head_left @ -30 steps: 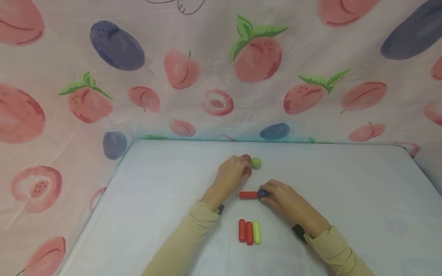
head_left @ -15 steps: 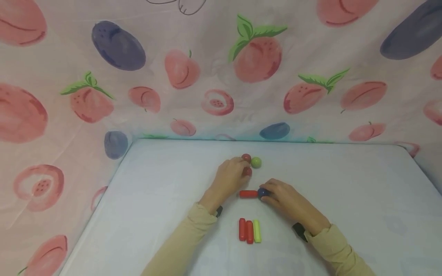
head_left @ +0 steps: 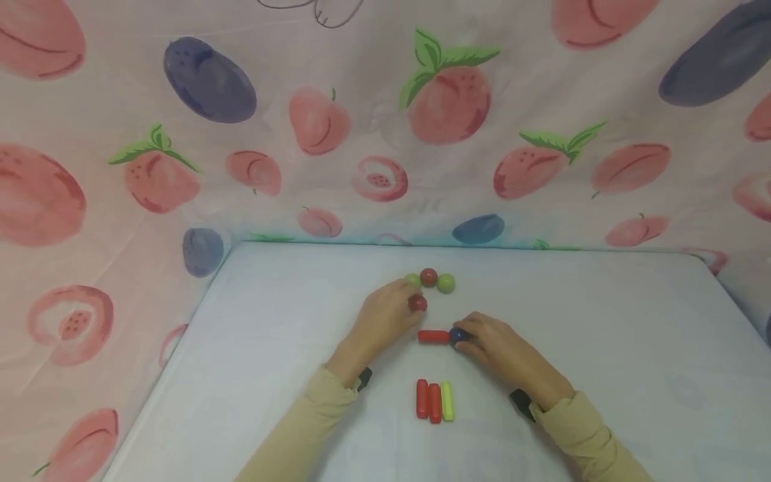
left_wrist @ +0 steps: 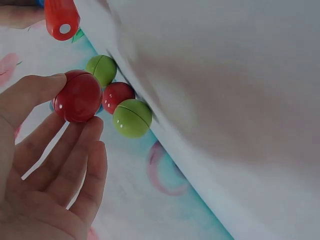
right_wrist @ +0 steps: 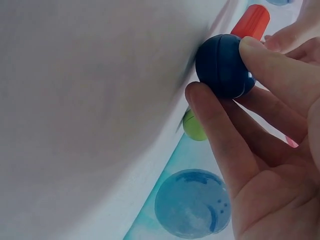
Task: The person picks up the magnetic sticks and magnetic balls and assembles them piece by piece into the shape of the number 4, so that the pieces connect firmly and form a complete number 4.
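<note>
In the head view my left hand [head_left: 385,318] pinches a red ball [head_left: 417,304] with thumb and fingertips, also seen in the left wrist view as the larger red ball [left_wrist: 79,97]. My right hand [head_left: 500,348] grips a blue ball [head_left: 456,335] at the right end of a red stick [head_left: 433,337], which lies sideways. The right wrist view has the blue ball [right_wrist: 222,65] between thumb and fingers, the red stick [right_wrist: 251,22] against it. Behind the left hand are a green ball [head_left: 412,280], a red ball [head_left: 429,277] and another green ball [head_left: 446,283].
Nearer the person, two red sticks [head_left: 422,399] and a yellow stick [head_left: 448,401] lie side by side on the white table [head_left: 602,335]. A fruit-patterned cloth [head_left: 379,134] rises along the table's back and left sides.
My left hand has shifted left with the red ball, uncovering a green ball at the left of the back group. The right hand stays at the blue ball beside the red stick.
</note>
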Motion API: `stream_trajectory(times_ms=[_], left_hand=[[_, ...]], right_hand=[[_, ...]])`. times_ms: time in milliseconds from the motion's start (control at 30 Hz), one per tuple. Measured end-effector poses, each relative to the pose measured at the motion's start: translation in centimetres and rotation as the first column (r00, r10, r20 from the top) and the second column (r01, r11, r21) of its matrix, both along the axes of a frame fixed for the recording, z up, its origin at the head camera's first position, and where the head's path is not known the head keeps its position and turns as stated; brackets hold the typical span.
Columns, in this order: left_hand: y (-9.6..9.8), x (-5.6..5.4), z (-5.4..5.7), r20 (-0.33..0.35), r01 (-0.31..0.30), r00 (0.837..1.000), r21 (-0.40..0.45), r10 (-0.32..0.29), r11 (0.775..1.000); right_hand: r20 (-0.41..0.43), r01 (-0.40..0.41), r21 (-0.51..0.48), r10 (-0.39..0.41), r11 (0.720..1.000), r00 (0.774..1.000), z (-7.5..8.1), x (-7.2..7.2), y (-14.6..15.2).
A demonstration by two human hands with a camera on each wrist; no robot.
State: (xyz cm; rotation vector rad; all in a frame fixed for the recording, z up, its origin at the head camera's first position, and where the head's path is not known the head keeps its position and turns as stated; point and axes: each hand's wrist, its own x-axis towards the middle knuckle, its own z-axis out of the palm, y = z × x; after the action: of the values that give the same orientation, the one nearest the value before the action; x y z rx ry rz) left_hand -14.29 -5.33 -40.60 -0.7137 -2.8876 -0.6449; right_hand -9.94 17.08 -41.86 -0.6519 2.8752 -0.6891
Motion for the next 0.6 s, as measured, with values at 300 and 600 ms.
stream_trajectory(times_ms=[300, 600], left_hand=[[-1.1, 0.7, -0.3, 0.031, -0.014, 0.999, 0.01, 0.013, 1.0], [-1.5, 1.3, -0.3, 0.061, -0.023, 0.998, -0.002, 0.023, 1.0]], right_hand=[[-0.002, -0.012, 0.003, 0.012, 1.0, 1.0, -0.3, -0.1, 0.0], [-0.021, -0.035, 0.023, 0.036, 0.999, 0.999, -0.2, 0.0, 0.0]])
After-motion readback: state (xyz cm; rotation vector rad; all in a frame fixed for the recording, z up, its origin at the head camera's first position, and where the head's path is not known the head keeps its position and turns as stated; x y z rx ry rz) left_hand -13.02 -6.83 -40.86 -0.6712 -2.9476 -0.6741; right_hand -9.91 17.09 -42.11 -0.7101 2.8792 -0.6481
